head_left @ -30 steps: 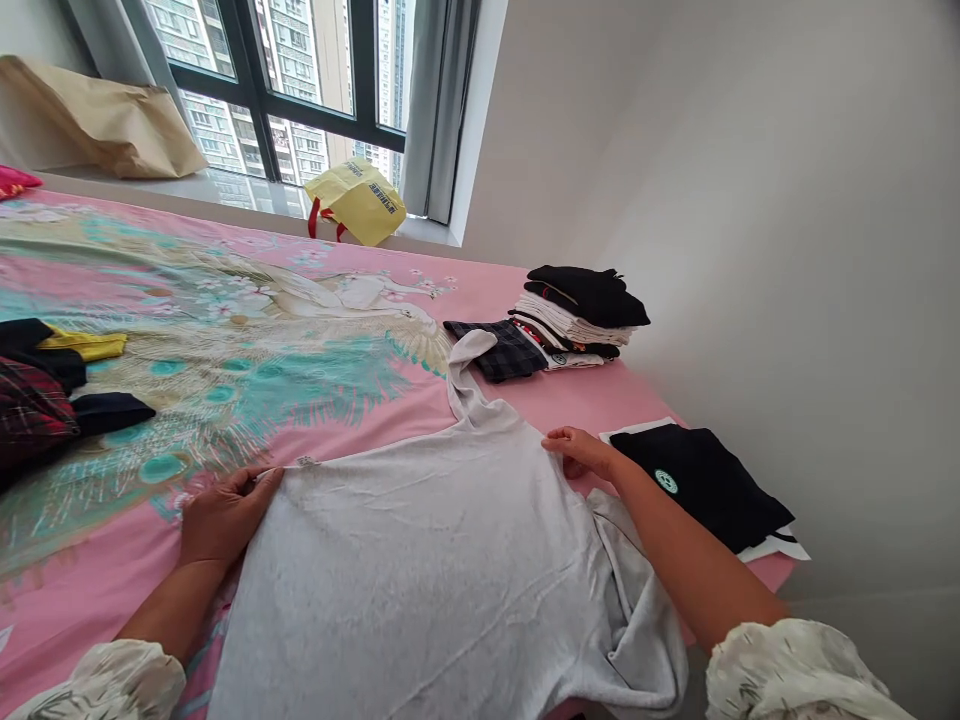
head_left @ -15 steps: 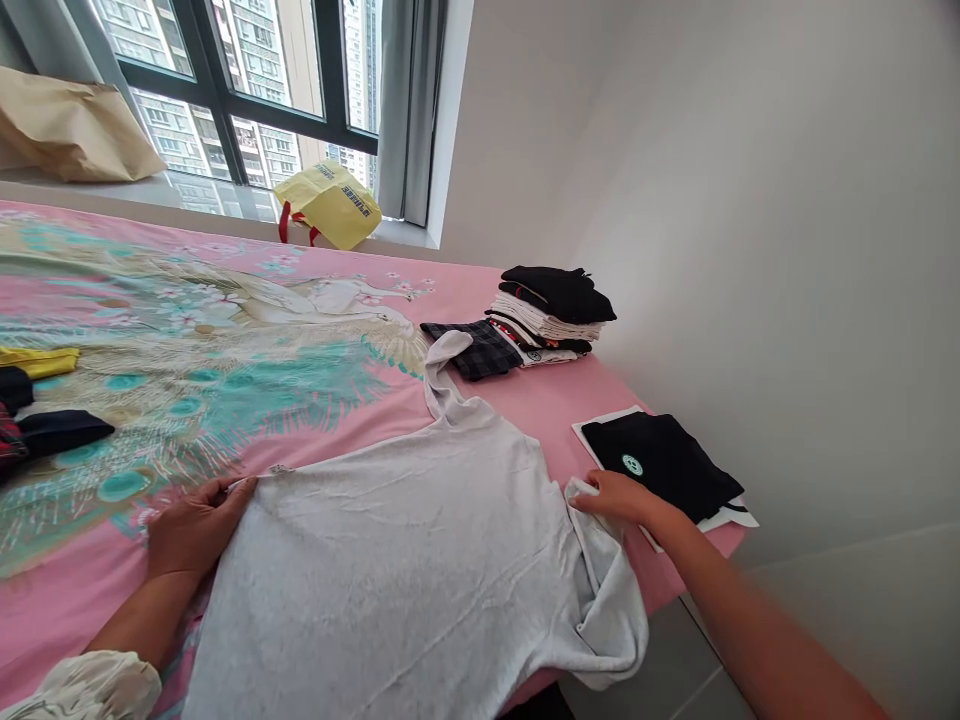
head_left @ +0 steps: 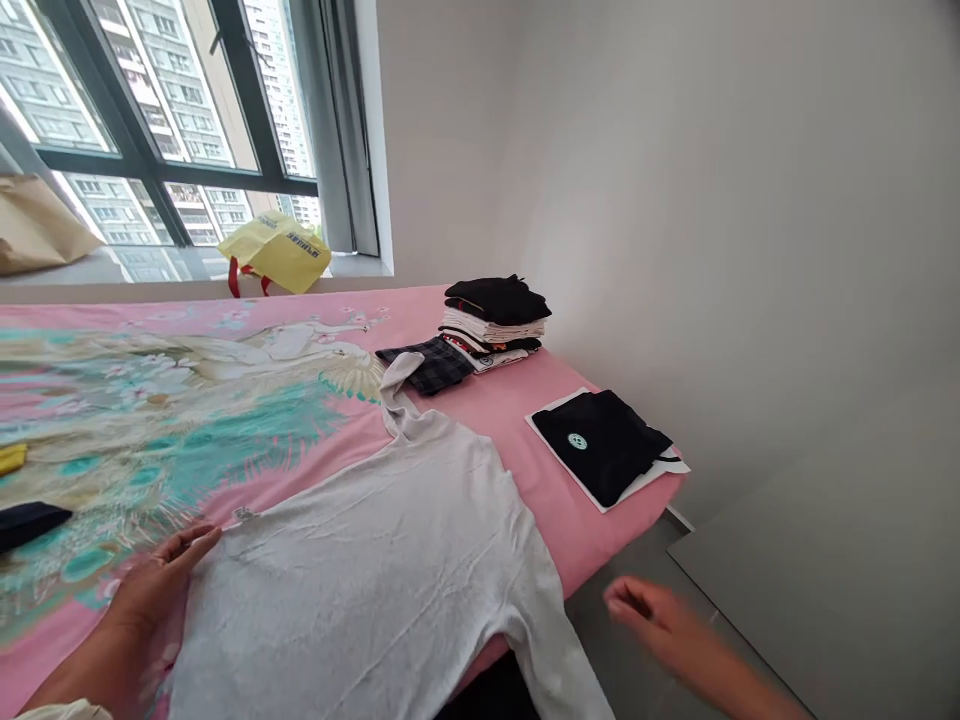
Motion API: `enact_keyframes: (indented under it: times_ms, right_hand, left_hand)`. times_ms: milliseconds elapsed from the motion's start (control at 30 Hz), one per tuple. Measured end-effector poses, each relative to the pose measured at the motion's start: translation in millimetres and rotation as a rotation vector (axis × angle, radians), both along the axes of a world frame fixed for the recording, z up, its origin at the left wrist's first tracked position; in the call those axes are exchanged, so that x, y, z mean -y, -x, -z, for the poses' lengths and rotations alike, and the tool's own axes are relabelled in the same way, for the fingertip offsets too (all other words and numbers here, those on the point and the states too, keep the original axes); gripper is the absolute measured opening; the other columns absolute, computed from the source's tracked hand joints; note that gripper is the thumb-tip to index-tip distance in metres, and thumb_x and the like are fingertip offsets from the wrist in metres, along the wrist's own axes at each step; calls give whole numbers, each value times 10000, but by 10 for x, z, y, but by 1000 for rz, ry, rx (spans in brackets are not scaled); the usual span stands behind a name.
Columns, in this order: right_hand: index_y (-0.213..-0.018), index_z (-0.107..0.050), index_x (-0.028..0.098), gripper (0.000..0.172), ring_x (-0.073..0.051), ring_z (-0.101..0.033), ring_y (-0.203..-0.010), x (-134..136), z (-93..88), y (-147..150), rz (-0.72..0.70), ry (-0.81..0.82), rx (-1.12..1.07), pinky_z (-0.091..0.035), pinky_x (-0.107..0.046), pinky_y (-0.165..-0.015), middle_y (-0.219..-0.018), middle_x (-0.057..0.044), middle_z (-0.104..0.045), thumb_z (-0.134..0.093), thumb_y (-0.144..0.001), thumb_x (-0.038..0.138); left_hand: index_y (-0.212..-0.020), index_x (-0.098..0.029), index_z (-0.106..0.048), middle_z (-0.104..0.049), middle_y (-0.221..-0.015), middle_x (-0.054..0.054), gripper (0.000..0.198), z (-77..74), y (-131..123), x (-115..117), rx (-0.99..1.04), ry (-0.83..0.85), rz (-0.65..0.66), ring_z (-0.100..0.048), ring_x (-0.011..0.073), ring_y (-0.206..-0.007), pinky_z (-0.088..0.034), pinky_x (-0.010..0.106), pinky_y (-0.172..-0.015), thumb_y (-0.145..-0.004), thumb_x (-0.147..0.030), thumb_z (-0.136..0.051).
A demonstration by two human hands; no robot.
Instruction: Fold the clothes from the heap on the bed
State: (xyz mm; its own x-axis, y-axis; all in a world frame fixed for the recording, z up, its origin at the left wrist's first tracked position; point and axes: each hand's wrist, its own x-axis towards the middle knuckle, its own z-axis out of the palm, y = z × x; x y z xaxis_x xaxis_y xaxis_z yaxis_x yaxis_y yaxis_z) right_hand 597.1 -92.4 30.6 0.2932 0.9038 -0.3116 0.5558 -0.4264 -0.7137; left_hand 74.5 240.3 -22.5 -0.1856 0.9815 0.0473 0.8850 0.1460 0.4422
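A light grey long-sleeved shirt (head_left: 360,560) lies spread over the near edge of the bed, a small tag at its left edge. One sleeve bends up at the far side and touches dark checked cloth; the other hangs over the bed's edge at lower right. My left hand (head_left: 161,580) has thumb and fingertips pinched together at the shirt's left edge. Off the bed, right of the hanging sleeve, my right hand (head_left: 660,620) is slightly blurred, its fingers loosely curled with a gap to the thumb. Nothing is in it.
A pile of folded clothes (head_left: 496,325) stands at the bed's far corner beside the folded checked cloth (head_left: 435,365). Folded black clothing (head_left: 600,440) lies on a white piece at the right edge. A yellow bag (head_left: 277,255) and a paper bag (head_left: 41,225) sit by the window.
My right hand has let go of the sleeve and moved down and right. That sleeve, bunched before, now hangs over the bed's edge. The view has turned right.
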Motion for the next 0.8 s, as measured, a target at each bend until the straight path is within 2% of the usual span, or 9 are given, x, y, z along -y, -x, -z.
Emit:
enact_keyframes:
  times_ms: [67, 167, 200, 267, 367, 500, 600, 700, 800]
  right_hand:
    - [-778, -562, 206, 295, -168, -519, -731, -417, 36, 14, 58, -176, -6, -387, -263, -681, -773, -18, -594, -441, -809, 473]
    - [-810, -576, 194, 259, -167, -528, -761, -1042, 119, 15, 131, -184, -42, -390, -259, -692, -797, -19, -606, -470, -789, 430]
    - [-771, -574, 190, 241, -161, -523, -736, -1208, 151, 17, 139, -152, -44, -383, -254, -671, -761, -16, -600, -486, -780, 414]
    - [-671, -549, 183, 221, -145, -500, -667, -1445, 219, 26, 137, -102, -50, -361, -244, -621, -670, -4, -573, -525, -753, 386]
    - [-596, -513, 178, 203, -122, -460, -585, -1583, 322, 42, 132, -81, -83, -324, -233, -565, -584, 16, -532, -579, -702, 338]
    - [-620, -488, 181, 136, -102, -436, -564, -1527, 456, 86, 175, -118, -146, -287, -219, -527, -586, 35, -513, -540, -700, 278]
    - [-661, -488, 182, 94, -101, -435, -568, -1469, 527, 128, 223, -204, -254, -287, -216, -523, -604, 38, -509, -504, -709, 262]
    - [-760, -528, 182, 99, -113, -462, -603, -1470, 553, 143, 250, -234, -351, -309, -216, -548, -654, 29, -548, -526, -695, 257]
    - [-863, -544, 187, 198, -122, -483, -632, -1499, 563, 123, 242, -236, -433, -321, -215, -564, -701, 22, -568, -549, -673, 243]
  left_hand:
    - [-987, -297, -557, -710, -894, -27, 369, -26, 2, 47, 6, 7, -26, -641, 235, -937, -502, 325, -762, -770, -549, -397]
    - [-1023, -235, -557, -660, -1053, 90, 431, -14, -226, 284, -167, -180, -36, -555, 334, -1099, -431, 480, -919, -753, -533, -401]
    - [-1036, -222, -560, -632, -1117, 110, 426, -4, -378, 393, -174, -262, 41, -533, 331, -1134, -407, 485, -957, -766, -507, -395]
    - [-1060, -218, -567, -595, -1196, 117, 400, -6, -777, 597, -92, -364, 283, -530, 289, -1146, -393, 454, -998, -802, -463, -384]
    - [-1059, -258, -590, -606, -1202, 81, 335, -108, -1518, 719, 19, -367, 583, -529, 242, -1159, -429, 412, -989, -832, -438, -421]
    - [-1137, -242, -572, -582, -1264, 71, 325, -355, -2541, 442, 6, -345, 918, -463, 218, -1245, -392, 419, -1035, -880, -299, -382]
    - [-1222, -219, -527, -515, -1347, 77, 400, -465, -3209, 89, -141, -278, 1041, -383, 223, -1309, -346, 454, -1060, -868, -180, -346]
    - [-1293, -222, -469, -451, -1406, 74, 510, -479, -3689, -213, -343, -138, 1094, -313, 221, -1349, -287, 481, -1078, -820, -86, -340]
    - [-1223, -279, -533, -602, -1238, 58, 548, -489, -3940, -423, -444, -57, 1144, -434, 229, -1262, -178, 532, -1095, -737, -54, -415]
